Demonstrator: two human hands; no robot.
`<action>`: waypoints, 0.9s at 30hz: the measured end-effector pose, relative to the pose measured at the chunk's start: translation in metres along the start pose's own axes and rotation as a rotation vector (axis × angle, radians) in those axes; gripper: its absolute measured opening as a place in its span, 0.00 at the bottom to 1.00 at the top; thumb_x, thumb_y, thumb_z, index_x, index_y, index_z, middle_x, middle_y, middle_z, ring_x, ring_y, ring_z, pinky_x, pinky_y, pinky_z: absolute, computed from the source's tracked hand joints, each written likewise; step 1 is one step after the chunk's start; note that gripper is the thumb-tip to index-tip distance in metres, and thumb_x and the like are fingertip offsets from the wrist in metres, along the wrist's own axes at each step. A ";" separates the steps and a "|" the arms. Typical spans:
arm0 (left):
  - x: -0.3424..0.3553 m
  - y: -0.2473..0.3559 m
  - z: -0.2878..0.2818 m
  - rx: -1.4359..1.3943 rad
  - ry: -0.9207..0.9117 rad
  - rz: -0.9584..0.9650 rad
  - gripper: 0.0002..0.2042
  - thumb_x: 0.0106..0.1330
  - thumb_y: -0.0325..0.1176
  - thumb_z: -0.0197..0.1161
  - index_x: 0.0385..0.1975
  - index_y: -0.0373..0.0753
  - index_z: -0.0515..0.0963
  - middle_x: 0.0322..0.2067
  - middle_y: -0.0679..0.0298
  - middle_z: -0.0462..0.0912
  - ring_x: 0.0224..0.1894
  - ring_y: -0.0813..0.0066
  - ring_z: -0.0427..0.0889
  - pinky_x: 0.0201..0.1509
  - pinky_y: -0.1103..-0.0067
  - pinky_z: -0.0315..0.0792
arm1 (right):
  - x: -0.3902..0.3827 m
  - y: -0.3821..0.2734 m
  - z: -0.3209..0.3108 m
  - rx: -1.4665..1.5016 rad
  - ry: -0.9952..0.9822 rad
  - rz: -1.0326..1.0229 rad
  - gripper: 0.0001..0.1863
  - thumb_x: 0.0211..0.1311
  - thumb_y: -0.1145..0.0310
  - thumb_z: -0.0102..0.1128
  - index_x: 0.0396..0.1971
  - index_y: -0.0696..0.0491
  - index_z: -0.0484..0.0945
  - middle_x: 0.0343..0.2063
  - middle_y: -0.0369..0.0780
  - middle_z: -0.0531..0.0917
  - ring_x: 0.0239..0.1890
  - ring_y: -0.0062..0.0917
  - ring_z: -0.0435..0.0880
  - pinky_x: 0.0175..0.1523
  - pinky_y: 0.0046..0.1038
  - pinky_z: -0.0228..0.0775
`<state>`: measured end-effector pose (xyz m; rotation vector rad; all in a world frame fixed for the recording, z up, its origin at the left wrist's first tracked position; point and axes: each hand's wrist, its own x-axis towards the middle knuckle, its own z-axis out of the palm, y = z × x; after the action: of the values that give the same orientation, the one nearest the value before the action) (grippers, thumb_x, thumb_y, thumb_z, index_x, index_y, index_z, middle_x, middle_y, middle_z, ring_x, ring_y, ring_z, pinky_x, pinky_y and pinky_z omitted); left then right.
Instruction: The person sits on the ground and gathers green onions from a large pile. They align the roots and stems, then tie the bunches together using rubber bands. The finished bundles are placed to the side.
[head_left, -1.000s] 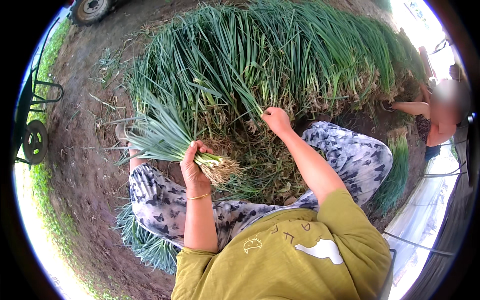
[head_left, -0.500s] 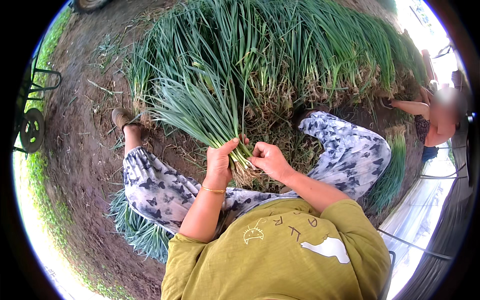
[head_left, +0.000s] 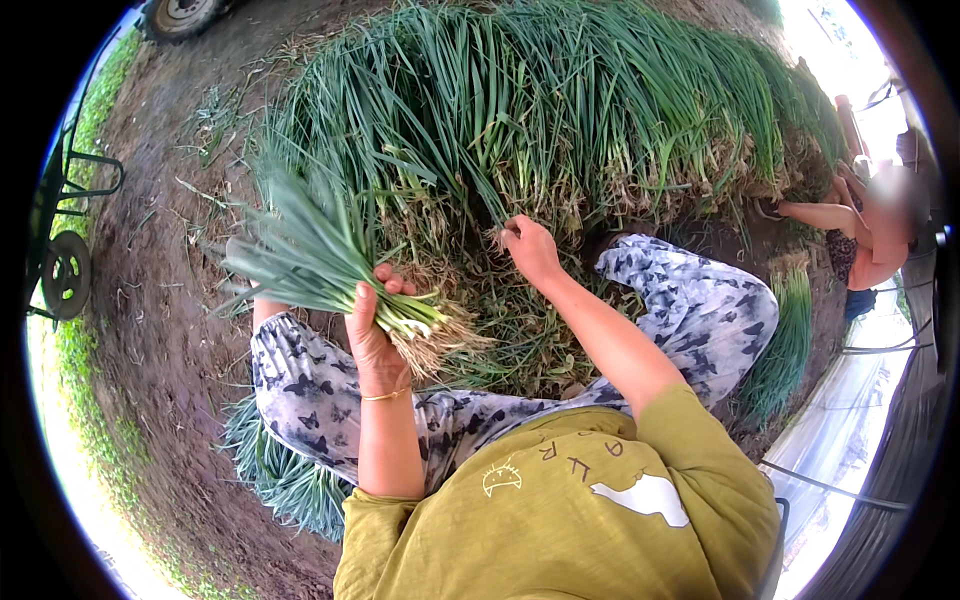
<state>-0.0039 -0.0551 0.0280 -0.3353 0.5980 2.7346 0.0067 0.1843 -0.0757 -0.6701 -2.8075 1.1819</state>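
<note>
Your left hand was closed around the pale stems of a bunch of green onions, above your left knee, its leaves fanning up and to the left and its roots pointing right. Your right hand had its fingers curled in at the front edge of the big onion pile; whether they gripped a stalk, you could not tell. More onions lay beyond your right leg, near another person.
</note>
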 end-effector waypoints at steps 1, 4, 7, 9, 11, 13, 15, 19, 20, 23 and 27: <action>0.003 0.006 0.002 -0.050 0.003 -0.068 0.13 0.60 0.36 0.64 0.36 0.36 0.70 0.30 0.66 0.73 0.31 0.76 0.76 0.40 0.78 0.77 | 0.011 0.018 0.011 -0.187 0.090 0.003 0.13 0.58 0.64 0.56 0.37 0.58 0.77 0.32 0.47 0.81 0.37 0.40 0.79 0.44 0.37 0.69; 0.014 -0.004 -0.017 0.027 0.212 -0.007 0.09 0.60 0.33 0.65 0.29 0.36 0.72 0.27 0.68 0.73 0.29 0.78 0.73 0.39 0.77 0.74 | 0.026 0.026 0.015 -0.351 -0.118 0.163 0.10 0.55 0.66 0.56 0.30 0.59 0.76 0.30 0.48 0.80 0.36 0.42 0.79 0.42 0.43 0.69; 0.013 -0.012 -0.025 0.001 0.305 -0.153 0.05 0.61 0.28 0.61 0.29 0.36 0.72 0.26 0.65 0.75 0.27 0.76 0.75 0.35 0.76 0.74 | 0.025 0.020 0.004 -0.123 -0.132 0.255 0.11 0.52 0.65 0.61 0.25 0.59 0.77 0.23 0.46 0.80 0.29 0.39 0.80 0.37 0.40 0.70; 0.015 -0.020 -0.031 0.132 0.317 -0.217 0.05 0.61 0.28 0.62 0.29 0.35 0.73 0.26 0.64 0.76 0.27 0.75 0.76 0.34 0.76 0.75 | 0.016 0.020 -0.005 0.185 -0.199 0.322 0.13 0.52 0.64 0.63 0.24 0.60 0.79 0.18 0.42 0.79 0.24 0.28 0.79 0.33 0.33 0.69; 0.014 -0.032 -0.027 0.206 0.370 -0.231 0.07 0.60 0.28 0.62 0.32 0.31 0.74 0.26 0.63 0.77 0.28 0.75 0.78 0.34 0.78 0.76 | -0.011 0.006 -0.018 0.449 -0.275 0.348 0.12 0.53 0.65 0.64 0.24 0.60 0.79 0.17 0.39 0.78 0.22 0.22 0.77 0.31 0.28 0.68; 0.012 -0.042 -0.028 0.298 0.362 -0.286 0.12 0.59 0.25 0.60 0.40 0.26 0.74 0.33 0.55 0.81 0.31 0.71 0.81 0.35 0.78 0.77 | -0.045 -0.029 -0.036 0.402 -0.319 0.271 0.10 0.55 0.69 0.62 0.23 0.62 0.79 0.17 0.37 0.79 0.21 0.15 0.75 0.29 0.22 0.66; 0.010 -0.052 -0.023 0.335 0.341 -0.308 0.12 0.58 0.23 0.59 0.41 0.26 0.74 0.35 0.54 0.81 0.34 0.68 0.82 0.36 0.76 0.78 | -0.073 -0.047 -0.039 0.482 -0.358 0.165 0.09 0.56 0.70 0.61 0.24 0.62 0.79 0.17 0.37 0.79 0.21 0.16 0.73 0.29 0.23 0.66; 0.003 -0.058 -0.018 0.327 0.307 -0.373 0.12 0.52 0.16 0.60 0.38 0.29 0.73 0.31 0.55 0.81 0.29 0.67 0.82 0.32 0.75 0.79 | -0.096 -0.046 -0.029 0.429 -0.454 0.009 0.10 0.56 0.68 0.62 0.27 0.61 0.79 0.16 0.36 0.77 0.20 0.16 0.68 0.29 0.23 0.64; 0.002 -0.057 -0.020 0.363 0.301 -0.362 0.12 0.52 0.16 0.60 0.37 0.29 0.73 0.30 0.56 0.81 0.29 0.67 0.82 0.32 0.75 0.78 | -0.092 -0.046 -0.030 0.430 -0.493 -0.014 0.11 0.57 0.67 0.62 0.27 0.60 0.79 0.16 0.36 0.77 0.20 0.16 0.68 0.29 0.23 0.64; 0.000 -0.055 -0.025 0.443 0.294 -0.316 0.11 0.52 0.16 0.60 0.35 0.30 0.74 0.28 0.57 0.80 0.27 0.67 0.81 0.31 0.75 0.78 | -0.084 -0.054 -0.031 0.670 -0.603 0.246 0.15 0.60 0.61 0.60 0.29 0.61 0.79 0.21 0.35 0.79 0.24 0.16 0.71 0.32 0.21 0.64; -0.002 -0.058 -0.025 0.446 0.300 -0.229 0.10 0.51 0.15 0.61 0.34 0.30 0.74 0.27 0.59 0.80 0.26 0.68 0.81 0.30 0.75 0.77 | -0.081 -0.077 -0.016 1.334 -0.397 0.541 0.13 0.63 0.63 0.57 0.32 0.59 0.77 0.27 0.36 0.80 0.31 0.21 0.77 0.40 0.25 0.68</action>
<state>0.0223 -0.0166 -0.0147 -0.6580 1.1441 2.2666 0.0536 0.1155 0.0003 -1.0330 -1.2920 2.9434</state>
